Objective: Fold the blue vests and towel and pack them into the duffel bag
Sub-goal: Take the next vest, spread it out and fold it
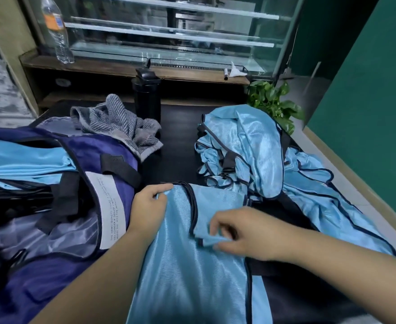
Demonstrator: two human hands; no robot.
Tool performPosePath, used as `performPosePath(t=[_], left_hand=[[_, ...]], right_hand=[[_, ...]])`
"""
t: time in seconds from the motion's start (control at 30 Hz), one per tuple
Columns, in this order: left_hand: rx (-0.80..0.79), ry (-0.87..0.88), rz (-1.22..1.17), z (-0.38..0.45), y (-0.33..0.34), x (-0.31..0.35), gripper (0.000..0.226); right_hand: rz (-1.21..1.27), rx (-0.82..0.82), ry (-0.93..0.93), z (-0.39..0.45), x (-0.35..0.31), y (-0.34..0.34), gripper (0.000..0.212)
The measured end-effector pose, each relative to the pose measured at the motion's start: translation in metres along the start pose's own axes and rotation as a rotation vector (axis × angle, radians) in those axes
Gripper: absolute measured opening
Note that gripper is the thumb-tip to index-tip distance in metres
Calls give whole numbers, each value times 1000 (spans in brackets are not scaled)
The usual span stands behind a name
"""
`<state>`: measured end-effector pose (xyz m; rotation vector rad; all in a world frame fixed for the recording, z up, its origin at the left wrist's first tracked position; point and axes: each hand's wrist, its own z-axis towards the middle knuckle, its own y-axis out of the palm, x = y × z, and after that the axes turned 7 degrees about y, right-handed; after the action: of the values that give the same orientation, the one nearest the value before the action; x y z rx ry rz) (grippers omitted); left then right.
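Dark table (176, 146) in front of a glass case; left hand (146, 206) and right hand (241, 232) both pinch a blue vest (192, 277) at centre; open duffel bag (52, 218) left, grey towel (117, 125) behind.

The dark tabletop (178, 146) carries an open purple duffel bag (80, 206) at the left, with a crumpled grey towel (120, 125) just beyond it and a black bottle (146, 97) standing at the far edge. A blue vest (192, 265) lies spread flat at the near middle. A heap of vests (257, 150) fills the right side.
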<state>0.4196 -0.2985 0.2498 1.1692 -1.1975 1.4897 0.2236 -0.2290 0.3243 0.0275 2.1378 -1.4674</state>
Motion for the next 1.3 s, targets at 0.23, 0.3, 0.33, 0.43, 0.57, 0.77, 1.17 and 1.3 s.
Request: performPosePath(t=[0.23,0.3,0.33,0.43,0.57,0.77,1.17,1.3], left_hand=[[-17,16,-9,3,0,-6,39],[-15,16,-5,3,0,-6,36],[-15,22,-6,3,0,-6,34],[-24,42,-22,4,-2,-6,22],[-43,18,-51,0,-4,-2,14],[-123,-185,-110,-10,-9,13,41],[-400,-259,-323,-84,-36,75,25],[-330,-164,-232,-86,-40,99,23]], right_hand=[[-21,329,302,24,27,-9,36],[33,360,535,31,36,-10,45],[124,299,618,31,39,-9,46],[438,168,729,27,42,-10,46],[504,143,743,16,34,-10,58],[732,262,624,-6,20,4,33],[681,236,485,-92,4,-17,3],[605,263,456,-101,-5,-27,20]])
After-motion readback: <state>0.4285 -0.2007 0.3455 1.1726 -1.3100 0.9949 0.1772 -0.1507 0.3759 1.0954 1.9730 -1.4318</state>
